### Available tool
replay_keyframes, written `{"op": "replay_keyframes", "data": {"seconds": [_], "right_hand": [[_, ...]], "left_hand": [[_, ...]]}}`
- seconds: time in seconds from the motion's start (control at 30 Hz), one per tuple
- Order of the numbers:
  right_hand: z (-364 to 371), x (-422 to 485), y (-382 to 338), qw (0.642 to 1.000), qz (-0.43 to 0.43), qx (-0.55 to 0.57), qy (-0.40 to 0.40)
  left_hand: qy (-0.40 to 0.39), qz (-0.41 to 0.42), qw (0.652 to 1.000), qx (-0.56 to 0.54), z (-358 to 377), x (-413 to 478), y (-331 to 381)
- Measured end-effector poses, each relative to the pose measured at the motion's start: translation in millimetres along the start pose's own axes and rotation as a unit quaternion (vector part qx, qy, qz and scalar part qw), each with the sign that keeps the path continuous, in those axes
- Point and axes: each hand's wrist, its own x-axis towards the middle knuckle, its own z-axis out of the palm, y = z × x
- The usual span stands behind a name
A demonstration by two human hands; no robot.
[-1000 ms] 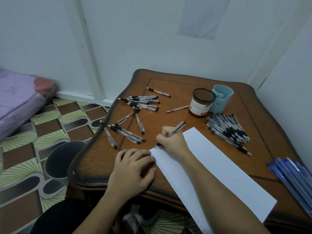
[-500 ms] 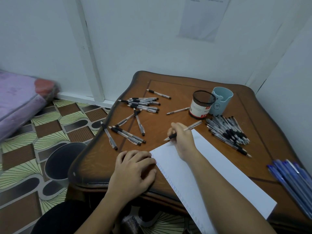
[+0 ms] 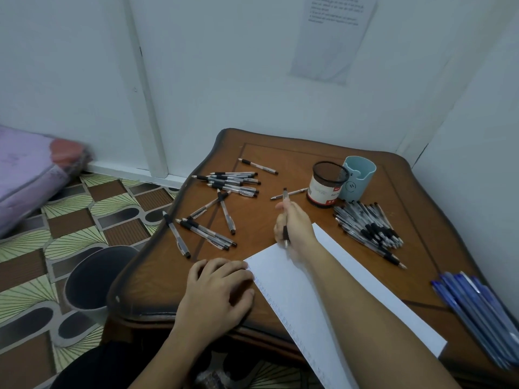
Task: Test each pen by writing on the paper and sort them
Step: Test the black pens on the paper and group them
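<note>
i saw right hand (image 3: pixel 295 223) curled round pen (image 3: pixel 286 209), tip by paper (image 3: pixel 280 279) far edge; left hand (image 3: pixel 219 287) flat, fingers relaxed, pinning its left edge steady

Table (image 3: pixel 280 148) stands in a room corner, with walls behind and to the right. Paper (image 3: pixel 292 293) lies across the near side and runs past the front edge.

- Left hand (image 3: pixel 216 293) rests on the table, touching the paper's left edge.
- Right hand (image 3: pixel 296 226) is over the paper's far corner, gripping a pen (image 3: pixel 286 230).
- Loose pens (image 3: pixel 233 182) lie on the table's left.
- Left cup (image 3: pixel 325 188) and right cup (image 3: pixel 361 175) stand side by side at the back.
- Pen pile (image 3: pixel 368 228) lies before the cups.
- Edge pens (image 3: pixel 477 310) lie at near right.
- Bin (image 3: pixel 95 276) sits on the floor, left of the table.
</note>
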Motion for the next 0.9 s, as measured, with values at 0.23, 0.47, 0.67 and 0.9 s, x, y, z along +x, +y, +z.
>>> {"op": "replay_keyframes", "data": {"seconds": [0.23,0.47,0.67,0.9], "right_hand": [[-74,17,-24,0.873,-0.121,-0.467,0.076],[-130,7,-2,0.748,-0.129,-0.642,0.106],[-111,4,-4,0.745,-0.192,-0.62,0.151],[-5,16,-1,0.868,-0.149,-0.471,-0.037]], "left_hand": [[0.001,-0.001,1.0,0.001,2,0,-1],[0.007,-0.006,1.0,0.008,2,0,2],[0.0,-0.016,1.0,0.01,2,-1,2],[-0.015,-0.025,1.0,0.01,1,-1,0]]}}
